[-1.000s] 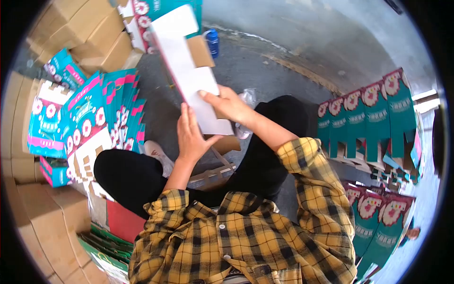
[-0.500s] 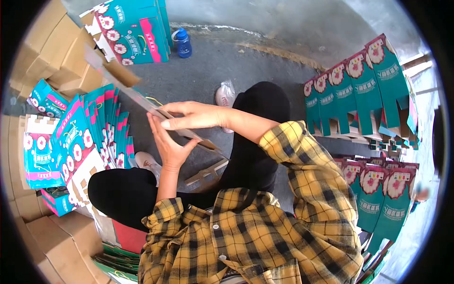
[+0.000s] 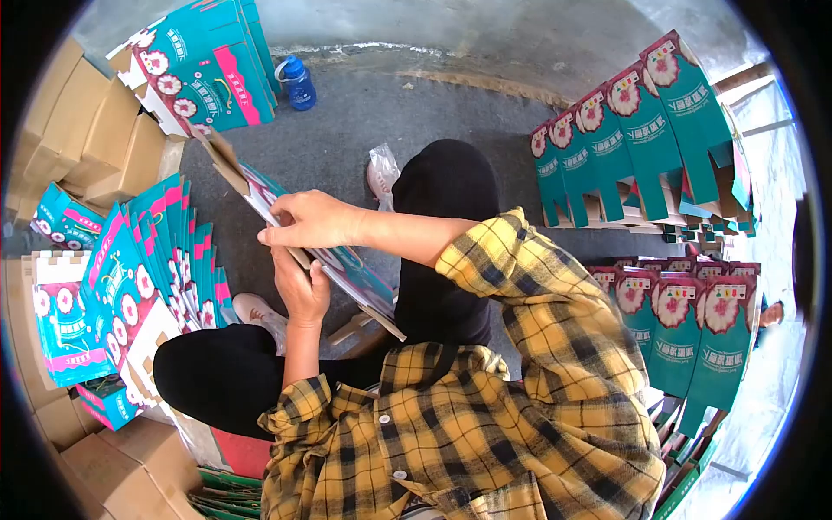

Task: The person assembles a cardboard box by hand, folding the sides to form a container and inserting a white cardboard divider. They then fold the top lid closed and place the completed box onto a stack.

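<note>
A cardboard carton (image 3: 355, 279), printed teal and folded nearly flat, slants in front of my knees. I see it almost edge-on, with brown flaps at its upper end. My right hand (image 3: 314, 221) is closed over its upper edge, thumb on the near side. Just below, my left hand (image 3: 301, 290) grips the same carton, thumb bent and some fingers hidden by the board. To the left of my hands, a fanned row of similar flat cartons (image 3: 143, 269) leans beside my knee.
Teal cartons (image 3: 195, 74) stand at the upper left beside a blue bottle (image 3: 297, 84). Brown boxes (image 3: 104, 143) are piled along the left. Rows of upright cartons (image 3: 641, 130) and more cartons (image 3: 680, 334) line the right. A concrete wall (image 3: 433, 30) runs behind.
My right hand's outstretched fingers have bent into a grip on the carton's edge. My left hand's spread thumb has drawn in. The carton has turned, showing more teal. The view has shifted slightly.
</note>
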{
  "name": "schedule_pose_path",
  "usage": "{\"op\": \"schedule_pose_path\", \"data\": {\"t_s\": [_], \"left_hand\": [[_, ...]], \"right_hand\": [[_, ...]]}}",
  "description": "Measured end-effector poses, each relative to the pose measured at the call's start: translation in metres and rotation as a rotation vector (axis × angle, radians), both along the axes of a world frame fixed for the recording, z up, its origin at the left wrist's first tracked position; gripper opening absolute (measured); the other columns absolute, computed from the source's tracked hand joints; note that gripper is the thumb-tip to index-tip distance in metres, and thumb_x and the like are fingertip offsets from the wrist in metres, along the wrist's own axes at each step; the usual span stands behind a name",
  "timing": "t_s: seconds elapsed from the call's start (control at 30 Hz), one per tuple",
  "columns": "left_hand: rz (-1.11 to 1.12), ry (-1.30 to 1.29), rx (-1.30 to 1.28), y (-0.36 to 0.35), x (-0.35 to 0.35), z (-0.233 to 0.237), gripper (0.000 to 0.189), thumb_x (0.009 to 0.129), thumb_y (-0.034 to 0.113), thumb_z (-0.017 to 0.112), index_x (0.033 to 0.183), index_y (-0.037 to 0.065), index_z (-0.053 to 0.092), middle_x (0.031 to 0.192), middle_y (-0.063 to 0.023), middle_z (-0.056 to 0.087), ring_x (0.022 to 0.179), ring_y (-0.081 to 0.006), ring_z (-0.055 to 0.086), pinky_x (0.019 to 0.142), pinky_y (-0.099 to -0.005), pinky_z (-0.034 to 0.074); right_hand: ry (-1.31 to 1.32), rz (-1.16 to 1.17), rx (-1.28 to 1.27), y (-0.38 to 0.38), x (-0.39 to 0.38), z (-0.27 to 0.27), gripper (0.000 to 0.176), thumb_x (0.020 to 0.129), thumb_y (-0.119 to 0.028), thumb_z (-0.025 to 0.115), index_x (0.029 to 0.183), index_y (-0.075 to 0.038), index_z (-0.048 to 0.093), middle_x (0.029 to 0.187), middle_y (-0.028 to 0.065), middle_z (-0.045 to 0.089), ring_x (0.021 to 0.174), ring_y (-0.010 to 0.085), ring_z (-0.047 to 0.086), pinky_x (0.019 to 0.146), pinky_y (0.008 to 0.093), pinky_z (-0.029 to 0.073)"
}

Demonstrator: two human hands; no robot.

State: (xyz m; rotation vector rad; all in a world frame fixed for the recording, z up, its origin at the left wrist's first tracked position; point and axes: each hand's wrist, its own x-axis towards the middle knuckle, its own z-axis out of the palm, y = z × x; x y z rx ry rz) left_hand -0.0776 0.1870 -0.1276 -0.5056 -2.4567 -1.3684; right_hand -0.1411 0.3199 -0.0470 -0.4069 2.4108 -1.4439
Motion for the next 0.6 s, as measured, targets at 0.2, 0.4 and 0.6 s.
{"op": "schedule_pose_path", "data": {"t_s": [0.2, 0.4, 0.6], "left_hand": [[0.079, 0.065, -0.111, 0.017, 0.007, 0.008, 0.068, 0.087, 0.021, 0.047, 0.138, -0.008, 0.014, 0.135, -0.0312, 0.030, 0.123, -0.0434, 0.036, 0.103, -0.0438, 0.029], [0.189, -0.053, -0.009, 0.012, 0.003, -0.006, 0.060, 0.087, 0.015, 0.047, 0.136, -0.010, 0.021, 0.138, -0.0304, 0.027, 0.127, -0.0418, 0.031, 0.105, -0.0438, 0.026], [0.235, -0.054, -0.031, 0.002, 0.001, 0.004, 0.053, 0.088, 0.006, 0.041, 0.135, -0.009, 0.023, 0.140, -0.0271, 0.027, 0.130, -0.0386, 0.029, 0.107, -0.0411, 0.023]], "right_hand": [[-0.117, -0.079, -0.032, 0.006, -0.012, 0.000, 0.059, 0.076, -0.047, 0.054, 0.101, 0.006, 0.062, 0.099, 0.0265, 0.061, 0.093, 0.0362, 0.061, 0.084, 0.0385, 0.046], [-0.169, -0.008, 0.120, 0.011, -0.016, -0.007, 0.047, 0.082, -0.037, 0.050, 0.103, 0.005, 0.059, 0.099, 0.0255, 0.061, 0.094, 0.0365, 0.060, 0.083, 0.0410, 0.046], [0.022, 0.024, 0.362, 0.019, -0.013, 0.002, 0.034, 0.079, -0.023, 0.050, 0.097, 0.004, 0.061, 0.092, 0.0281, 0.061, 0.091, 0.0406, 0.059, 0.082, 0.0466, 0.046]]}}
